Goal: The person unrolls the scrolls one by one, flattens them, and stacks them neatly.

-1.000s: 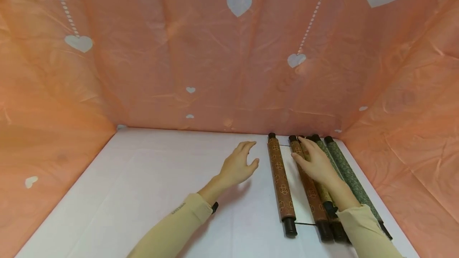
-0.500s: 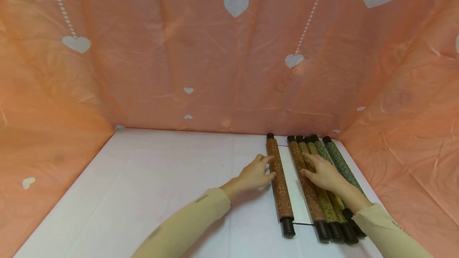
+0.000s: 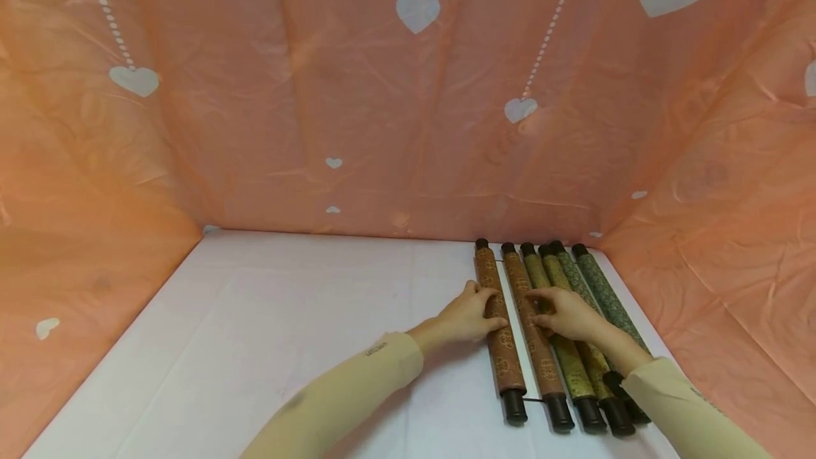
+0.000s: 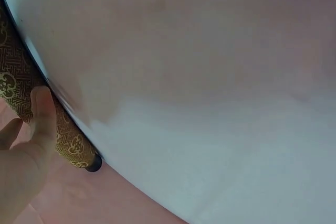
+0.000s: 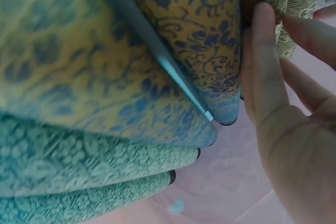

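Observation:
A brown patterned hanging scroll lies part-unrolled at the right of the white table in the head view. A narrow strip of white paper [image 3: 519, 342] shows between its left roll [image 3: 508, 367] and right roll [image 3: 544, 367], both with black end knobs. My left hand [image 3: 465, 315] grips the left roll near its middle; in the left wrist view, that hand's fingers [image 4: 43, 114] lie over the brown cloth. With thumb and fingers, my right hand [image 3: 569, 314] holds the right roll; its fingers [image 5: 269, 61] partly hide the roll in the right wrist view.
Two yellow-green patterned rolls [image 3: 572, 370] lie close beside the right brown roll. Beyond them are green rolls [image 3: 614, 299], partly under my right forearm. White table surface [image 3: 287, 317] extends left. Pink heart-printed cloth [image 3: 382, 126] encloses the back and sides.
My left hand has moved right onto the left brown roll. My right hand has come onto the right brown roll, which has shifted left, narrowing the white strip.

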`<state>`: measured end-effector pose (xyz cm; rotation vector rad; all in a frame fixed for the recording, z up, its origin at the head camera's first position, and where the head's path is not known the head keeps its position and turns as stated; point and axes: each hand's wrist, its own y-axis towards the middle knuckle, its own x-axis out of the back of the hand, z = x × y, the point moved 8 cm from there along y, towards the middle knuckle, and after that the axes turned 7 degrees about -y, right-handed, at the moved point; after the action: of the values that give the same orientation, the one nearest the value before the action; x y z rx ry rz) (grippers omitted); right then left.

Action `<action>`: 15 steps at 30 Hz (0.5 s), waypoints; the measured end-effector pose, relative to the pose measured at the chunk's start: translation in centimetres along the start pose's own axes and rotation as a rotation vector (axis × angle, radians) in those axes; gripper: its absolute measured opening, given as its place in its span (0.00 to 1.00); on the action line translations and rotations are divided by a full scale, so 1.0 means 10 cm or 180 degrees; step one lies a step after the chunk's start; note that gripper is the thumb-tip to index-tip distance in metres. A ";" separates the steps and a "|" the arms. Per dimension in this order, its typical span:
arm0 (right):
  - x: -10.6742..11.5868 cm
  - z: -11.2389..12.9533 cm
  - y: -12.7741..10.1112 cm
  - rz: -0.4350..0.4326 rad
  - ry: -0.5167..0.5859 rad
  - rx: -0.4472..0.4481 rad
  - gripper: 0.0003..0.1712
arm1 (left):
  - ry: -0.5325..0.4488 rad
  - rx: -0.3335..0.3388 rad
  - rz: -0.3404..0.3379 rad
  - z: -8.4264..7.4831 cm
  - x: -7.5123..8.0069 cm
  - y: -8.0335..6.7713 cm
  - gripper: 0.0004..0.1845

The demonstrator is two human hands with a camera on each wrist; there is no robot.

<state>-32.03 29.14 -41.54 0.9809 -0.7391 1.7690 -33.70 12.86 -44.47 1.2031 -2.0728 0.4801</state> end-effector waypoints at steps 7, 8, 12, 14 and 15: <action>-0.01 0.11 0.07 -0.0149 -0.0385 0.0250 0.29 | -0.0106 -0.0021 0.0034 -0.03 -0.08 0.02 0.37; -0.01 0.13 0.08 -0.0174 -0.0436 0.0292 0.29 | -0.0116 -0.0027 0.0025 -0.04 -0.09 0.02 0.37; -0.05 0.15 0.11 -0.0245 -0.0380 0.0305 0.32 | -0.0244 0.0005 -0.0023 -0.03 -0.10 0.03 0.37; -0.06 0.12 0.11 -0.0249 -0.0292 0.0230 0.32 | -0.0418 0.0074 -0.0051 -0.02 -0.10 0.03 0.37; -0.07 0.10 0.11 -0.0245 -0.0242 0.0162 0.33 | -0.0501 0.0104 -0.0068 -0.02 -0.11 0.03 0.37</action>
<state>-32.55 27.62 -41.70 1.1018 -0.6976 1.6988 -33.56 13.79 -45.11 1.3182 -2.1892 0.4225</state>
